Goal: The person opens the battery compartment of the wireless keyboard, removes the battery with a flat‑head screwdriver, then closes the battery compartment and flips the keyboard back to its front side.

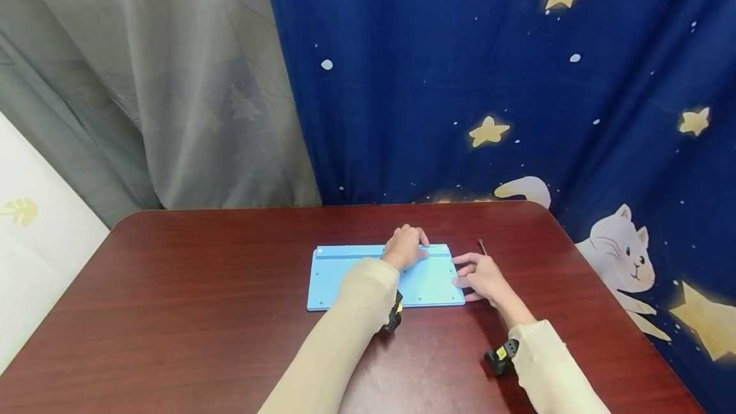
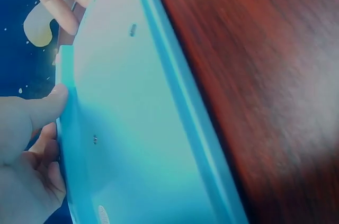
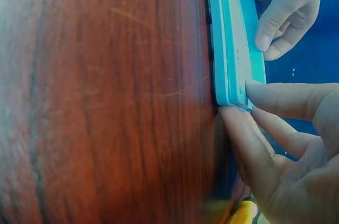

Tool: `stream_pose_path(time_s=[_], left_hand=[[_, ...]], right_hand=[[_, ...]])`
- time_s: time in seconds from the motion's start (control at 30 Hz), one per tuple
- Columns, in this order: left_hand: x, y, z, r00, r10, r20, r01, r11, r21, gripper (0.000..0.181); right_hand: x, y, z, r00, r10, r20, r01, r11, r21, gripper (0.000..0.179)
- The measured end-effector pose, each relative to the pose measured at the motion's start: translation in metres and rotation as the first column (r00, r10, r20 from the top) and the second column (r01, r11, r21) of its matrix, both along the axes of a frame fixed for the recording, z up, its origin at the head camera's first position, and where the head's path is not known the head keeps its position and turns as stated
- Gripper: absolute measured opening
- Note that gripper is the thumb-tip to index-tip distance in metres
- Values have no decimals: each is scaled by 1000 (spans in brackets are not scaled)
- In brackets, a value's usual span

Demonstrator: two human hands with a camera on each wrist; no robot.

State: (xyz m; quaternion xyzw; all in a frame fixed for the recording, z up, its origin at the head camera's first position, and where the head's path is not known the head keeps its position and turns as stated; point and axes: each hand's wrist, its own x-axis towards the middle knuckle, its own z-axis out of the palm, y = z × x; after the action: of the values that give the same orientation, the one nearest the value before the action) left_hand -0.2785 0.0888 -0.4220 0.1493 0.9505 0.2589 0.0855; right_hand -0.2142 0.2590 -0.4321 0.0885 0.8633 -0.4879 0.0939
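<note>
A light blue keyboard (image 1: 356, 283) lies face down on the table, its back with small screws turned up and a raised ridge along the far edge. In the right wrist view, key edges show beneath the keyboard (image 3: 225, 38). My left hand (image 1: 404, 248) grips the far edge right of the middle, thumb on the ridge (image 2: 66, 113) and fingers behind it. My right hand (image 1: 482, 276) pinches the right end, with the thumb on the back and fingers below the corner. Partly hidden behind the right hand is a thin rod-like tool (image 1: 482, 246) with a dark tip.
The dark red wooden table (image 1: 190, 312) extends around the keyboard. Behind it hang a grey curtain (image 1: 190, 82) and a blue star-patterned curtain (image 1: 414, 82). A yellow object (image 3: 243, 212) shows under the right hand in the right wrist view.
</note>
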Motion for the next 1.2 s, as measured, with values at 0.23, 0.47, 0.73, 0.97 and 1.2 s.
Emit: stream_pose_path(time_s=[0.23,0.47,0.73,0.97,1.2], left_hand=[[-1,0,4,998,-5,70,6,1000,-9,15],[3,2,7,993,-17,119,21,999,-35,16],[3,5,9,992,0,127,12,996,-92,14],[1,7,9,989,-1,150,18,994,-108,15],[1,8,12,988,1,156,17,993,-115,15]], right_hand=[[1,-1,-1,1000,-3,-16,3,1000,10,44],[1,-1,-3,1000,-12,-13,12,1000,12,44],[0,-1,-3,1000,-16,-23,16,1000,20,44],[0,-1,-4,1000,-18,-19,18,1000,19,44],[-1,0,-3,1000,-18,-15,18,999,32,43]])
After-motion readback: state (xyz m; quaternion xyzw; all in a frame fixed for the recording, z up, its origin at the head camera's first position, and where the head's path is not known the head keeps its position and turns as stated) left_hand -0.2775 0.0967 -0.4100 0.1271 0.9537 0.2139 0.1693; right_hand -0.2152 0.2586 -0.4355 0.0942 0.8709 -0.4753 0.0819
